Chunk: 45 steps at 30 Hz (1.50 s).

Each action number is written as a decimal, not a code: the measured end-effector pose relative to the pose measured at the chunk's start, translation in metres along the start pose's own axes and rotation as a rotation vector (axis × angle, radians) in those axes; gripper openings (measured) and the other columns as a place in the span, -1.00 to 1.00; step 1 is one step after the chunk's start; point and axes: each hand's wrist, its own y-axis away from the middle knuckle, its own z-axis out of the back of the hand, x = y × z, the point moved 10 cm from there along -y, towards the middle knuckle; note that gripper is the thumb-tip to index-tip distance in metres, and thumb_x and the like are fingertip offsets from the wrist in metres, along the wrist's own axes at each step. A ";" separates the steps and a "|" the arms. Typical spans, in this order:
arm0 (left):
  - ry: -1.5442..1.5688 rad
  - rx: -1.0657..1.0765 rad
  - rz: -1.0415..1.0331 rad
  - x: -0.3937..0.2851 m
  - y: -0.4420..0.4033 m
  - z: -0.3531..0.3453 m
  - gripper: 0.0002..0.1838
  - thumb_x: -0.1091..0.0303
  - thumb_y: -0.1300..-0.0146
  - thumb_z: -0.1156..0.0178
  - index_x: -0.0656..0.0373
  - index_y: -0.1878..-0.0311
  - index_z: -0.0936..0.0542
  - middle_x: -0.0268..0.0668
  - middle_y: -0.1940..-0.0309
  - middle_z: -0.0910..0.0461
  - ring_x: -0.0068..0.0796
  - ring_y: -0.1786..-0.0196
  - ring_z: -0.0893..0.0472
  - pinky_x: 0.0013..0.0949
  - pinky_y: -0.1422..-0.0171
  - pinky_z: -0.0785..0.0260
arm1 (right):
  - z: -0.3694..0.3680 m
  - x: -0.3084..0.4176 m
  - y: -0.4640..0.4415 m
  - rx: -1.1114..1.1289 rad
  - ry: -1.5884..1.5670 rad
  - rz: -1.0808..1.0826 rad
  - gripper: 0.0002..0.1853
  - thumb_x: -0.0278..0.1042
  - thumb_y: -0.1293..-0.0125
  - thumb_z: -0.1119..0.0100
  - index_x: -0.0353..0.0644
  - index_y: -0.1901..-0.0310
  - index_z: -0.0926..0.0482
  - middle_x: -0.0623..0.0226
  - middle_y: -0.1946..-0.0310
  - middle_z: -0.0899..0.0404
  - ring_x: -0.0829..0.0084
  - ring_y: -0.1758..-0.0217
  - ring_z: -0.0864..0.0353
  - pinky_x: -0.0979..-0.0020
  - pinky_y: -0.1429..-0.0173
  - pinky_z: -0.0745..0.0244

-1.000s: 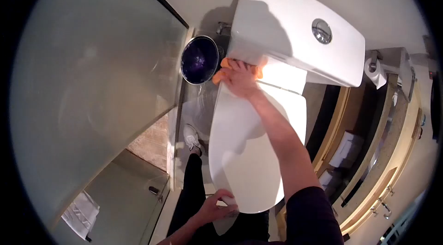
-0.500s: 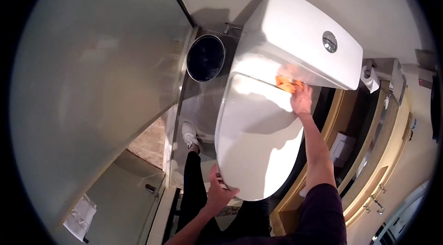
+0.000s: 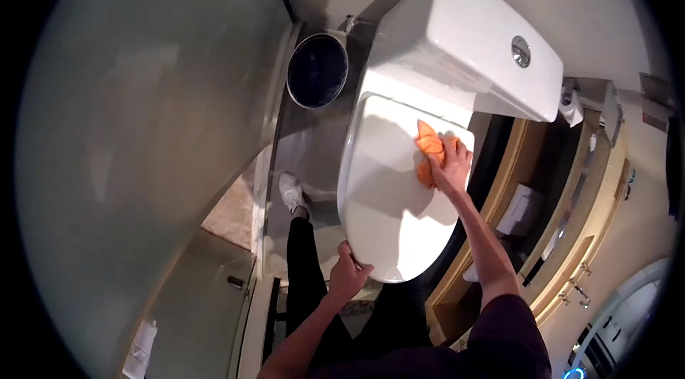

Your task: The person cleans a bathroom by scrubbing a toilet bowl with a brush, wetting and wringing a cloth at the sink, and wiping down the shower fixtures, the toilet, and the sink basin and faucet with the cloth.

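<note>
A white toilet lid [image 3: 389,193] lies in front of me, lowered over the bowl. On its upper right part my right hand [image 3: 451,165] presses a crumpled orange cloth [image 3: 429,147], fingers closed over it. My left hand [image 3: 348,273] grips the lid's front left edge, the thumb on top and the other fingers partly hidden beneath. Behind the lid rises the white toilet tank [image 3: 492,37], with a round chrome flush button [image 3: 521,52] on top.
A dark round bin [image 3: 317,71] stands left of the toilet, beside a frosted glass panel [image 3: 143,94]. At right are a toilet paper roll [image 3: 571,109] and a wooden shelf unit [image 3: 514,158] holding white items. My white shoe [image 3: 292,192] is on the floor at left.
My right hand has drawn the orange cloth from the lid's hinge edge toward me, onto the lid's top. My left hand keeps to the front edge, and the view has shifted slightly.
</note>
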 end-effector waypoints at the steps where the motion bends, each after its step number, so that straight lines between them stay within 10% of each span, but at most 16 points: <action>1: -0.008 -0.006 0.016 0.009 0.001 -0.003 -0.06 0.32 -0.16 -0.46 0.22 -0.45 -0.04 0.01 0.01 -0.62 -0.09 0.04 -0.72 -0.13 -0.06 -0.58 | -0.026 0.000 -0.005 0.033 0.107 -0.070 -0.39 0.03 -0.33 -0.25 0.11 -0.40 -0.46 -0.01 -0.40 -0.25 -0.10 -0.40 -0.20 -0.14 -0.40 -0.19; 8: 0.535 -0.079 0.072 0.015 0.019 -0.017 -0.16 0.43 -0.30 -0.32 0.16 -0.53 -0.06 -0.17 -0.06 -0.50 -0.29 -0.06 -0.61 -0.17 -0.15 -0.56 | -0.045 0.157 -0.093 -0.036 -0.200 0.407 -0.54 -0.10 -0.21 -0.31 0.13 -0.17 -0.67 0.16 -0.12 -0.63 0.06 -0.10 -0.54 0.03 -0.24 -0.42; 11: 1.253 -0.054 0.316 0.015 0.033 -0.024 -0.31 0.36 -0.39 -0.19 0.11 -0.52 -0.14 -0.24 -0.06 -0.53 -0.24 -0.08 -0.60 -0.12 -0.19 -0.52 | -0.009 0.228 -0.004 0.110 -0.263 0.813 -0.43 -0.21 -0.11 -0.29 0.54 -0.21 -0.60 0.32 -0.12 -0.52 0.09 -0.20 -0.47 -0.06 -0.26 -0.36; 13: 1.401 -0.007 0.328 0.027 0.040 -0.025 -0.43 0.27 -0.39 -0.09 0.06 -0.45 -0.29 -0.33 -0.05 -0.57 -0.18 -0.15 -0.57 -0.07 -0.23 -0.48 | -0.001 0.215 0.083 0.213 -0.424 0.887 -0.62 -0.14 -0.16 -0.18 0.32 -0.05 -0.69 0.24 -0.22 -0.52 0.11 -0.33 -0.41 -0.06 -0.23 -0.35; 14: 1.513 0.015 0.377 0.033 0.043 -0.028 -0.51 0.22 -0.37 -0.11 0.05 -0.35 -0.40 -0.34 -0.05 -0.58 -0.17 -0.17 -0.55 -0.06 -0.25 -0.45 | 0.000 0.196 0.129 0.152 -0.522 0.835 -0.64 -0.11 -0.15 -0.21 0.31 -0.03 -0.70 0.24 -0.22 -0.50 0.11 -0.31 -0.43 -0.08 -0.22 -0.38; 15: 1.629 0.042 0.427 0.040 0.046 -0.034 -0.57 0.17 -0.35 -0.12 0.04 -0.25 -0.51 -0.36 -0.05 -0.60 -0.15 -0.19 -0.53 -0.05 -0.27 -0.42 | -0.002 0.186 0.164 0.620 -0.364 0.702 -0.62 -0.11 -0.13 -0.28 0.28 -0.03 -0.69 0.25 -0.24 -0.49 0.12 -0.33 -0.42 -0.08 -0.27 -0.38; 16: 1.686 0.012 0.367 0.058 0.045 -0.034 -0.66 0.06 -0.31 -0.14 0.05 0.00 -0.64 -0.37 -0.07 -0.61 -0.10 -0.21 -0.52 -0.04 -0.32 -0.35 | 0.012 0.153 0.216 0.251 -0.427 0.730 -0.59 -0.14 -0.08 -0.32 0.25 -0.04 -0.68 0.26 -0.18 -0.50 0.11 -0.32 -0.43 -0.10 -0.26 -0.37; 21: 1.398 0.094 0.325 0.017 0.047 -0.026 -0.66 0.13 -0.47 -0.06 0.13 -0.12 -0.57 -0.28 -0.08 -0.65 -0.15 -0.26 -0.53 -0.04 -0.37 -0.33 | 0.005 0.004 0.239 0.443 -0.460 0.235 -0.42 -0.07 -0.14 -0.31 0.20 -0.27 -0.59 0.10 -0.21 -0.46 -0.03 -0.30 -0.37 -0.25 -0.36 -0.24; 23: 1.080 0.009 0.356 -0.021 0.055 -0.020 -0.70 0.20 -0.46 -0.12 0.16 -0.11 -0.57 -0.28 0.05 -0.67 -0.29 -0.11 -0.59 -0.12 -0.31 -0.41 | 0.044 -0.057 0.172 -0.067 -0.073 0.037 -0.53 -0.06 -0.34 -0.16 -0.04 -0.23 -0.59 0.02 -0.14 -0.46 -0.02 -0.26 -0.37 -0.37 -0.33 -0.23; 25: 1.043 0.109 0.240 -0.067 0.063 -0.009 -0.71 0.20 -0.46 -0.14 0.16 -0.10 -0.57 -0.29 0.07 -0.65 -0.34 -0.05 -0.57 -0.14 -0.29 -0.42 | 0.040 -0.140 0.097 -0.217 -0.205 -0.192 -0.58 -0.03 -0.45 -0.13 -0.12 -0.16 -0.63 0.03 0.00 -0.58 -0.01 -0.08 -0.54 0.00 -0.31 -0.43; 28: 0.980 0.246 0.026 -0.157 0.058 0.010 -0.73 0.24 -0.45 -0.19 0.16 -0.09 -0.56 -0.31 0.10 -0.63 -0.42 0.03 -0.56 -0.18 -0.25 -0.45 | -0.034 -0.210 0.032 0.041 -1.406 -0.657 -0.69 -0.38 -0.51 -0.16 -0.19 -0.22 -0.62 0.29 0.02 -0.71 0.46 0.09 -0.70 0.41 0.04 -0.64; 33: 1.121 -0.018 -0.157 -0.357 0.025 0.016 -0.79 0.21 -0.57 -0.10 0.13 -0.03 -0.57 -0.35 0.18 -0.63 -0.47 0.17 -0.58 -0.24 -0.12 -0.54 | -0.013 -0.202 0.048 0.073 -1.323 -0.969 -0.66 -0.31 -0.51 -0.21 -0.24 -0.23 -0.57 0.23 0.03 -0.70 0.40 0.15 -0.72 0.34 0.07 -0.69; 35: 1.228 0.467 -0.394 -0.399 -0.029 0.020 -0.73 0.27 -0.56 -0.07 0.18 -0.19 -0.50 -0.25 0.14 -0.59 -0.34 0.04 -0.59 -0.03 -0.24 -0.47 | -0.054 -0.220 0.066 -0.151 -1.462 -1.103 -0.62 -0.21 -0.51 -0.22 -0.29 -0.19 -0.54 0.20 0.06 -0.70 0.36 0.13 -0.72 0.31 0.04 -0.67; 39: 1.287 0.569 -0.459 -0.427 -0.068 0.021 -0.71 0.28 -0.60 -0.01 0.18 -0.24 -0.49 -0.24 0.20 -0.58 -0.31 0.05 -0.61 -0.05 -0.22 -0.50 | -0.103 -0.208 0.050 -0.224 -0.962 -0.884 -0.38 0.04 -0.37 -0.33 -0.27 -0.26 -0.49 0.05 -0.13 -0.62 0.13 -0.11 -0.64 0.16 -0.15 -0.61; 41: 1.093 0.542 -0.544 -0.395 -0.056 0.021 -0.73 0.25 -0.60 -0.03 0.17 -0.21 -0.48 -0.25 0.23 -0.58 -0.35 0.11 -0.61 -0.15 -0.15 -0.53 | -0.078 -0.155 0.031 -0.113 -0.137 -0.966 -0.32 0.06 -0.31 -0.34 -0.20 -0.31 -0.39 0.00 -0.26 -0.44 -0.04 -0.20 -0.51 0.02 -0.14 -0.60; 45: 0.838 0.087 -0.148 -0.187 -0.072 0.042 -0.84 0.34 -0.49 -0.17 0.14 -0.04 -0.53 -0.31 0.27 -0.58 -0.44 0.17 -0.60 -0.34 -0.01 -0.50 | -0.066 -0.072 -0.011 -0.409 0.263 -0.900 -0.41 -0.04 -0.21 -0.29 -0.14 -0.18 -0.35 0.04 -0.02 -0.38 0.04 -0.03 -0.46 0.06 0.08 -0.56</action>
